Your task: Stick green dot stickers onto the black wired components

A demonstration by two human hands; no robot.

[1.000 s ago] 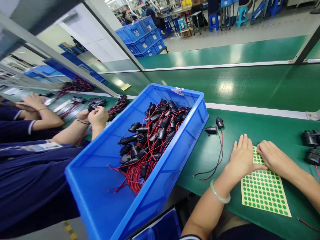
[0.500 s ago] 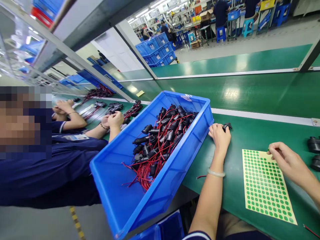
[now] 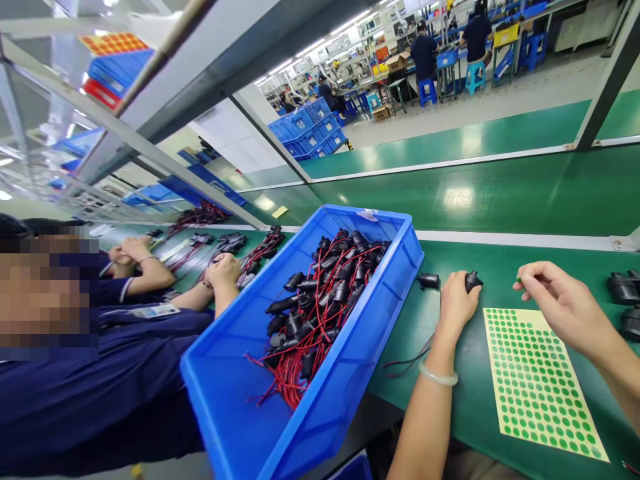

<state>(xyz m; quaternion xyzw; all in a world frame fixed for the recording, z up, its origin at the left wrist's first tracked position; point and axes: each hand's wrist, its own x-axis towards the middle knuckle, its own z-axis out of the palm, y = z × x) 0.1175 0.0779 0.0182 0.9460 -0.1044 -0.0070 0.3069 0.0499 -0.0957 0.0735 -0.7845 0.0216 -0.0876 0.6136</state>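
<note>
My left hand (image 3: 457, 299), with a pale bangle on its wrist, grips a black cylindrical part (image 3: 473, 281) against the green bench. Just left of that hand lies a second black part (image 3: 429, 281), close to the blue bin. Thin wires (image 3: 413, 361) trail by the left wrist. Above the upper right of a pale yellow sheet of round green stickers (image 3: 537, 373), my right hand (image 3: 563, 297) is raised with thumb and fingertips pinched together. Whatever sits at those fingertips is too small to make out. The sheet's upper right corner has bare backing.
A blue bin (image 3: 345, 393) holds many black parts with red wires (image 3: 320, 300). More black parts (image 3: 625, 287) lie at the right edge. On the left, a co-worker's hands (image 3: 223, 270) work beside wired parts (image 3: 230, 243). A metal frame post (image 3: 270, 137) rises behind.
My left hand has moved right, toward the sheet, with a black part in it; another part now shows left of it. My right hand has lifted off the sheet and shifted left.
</note>
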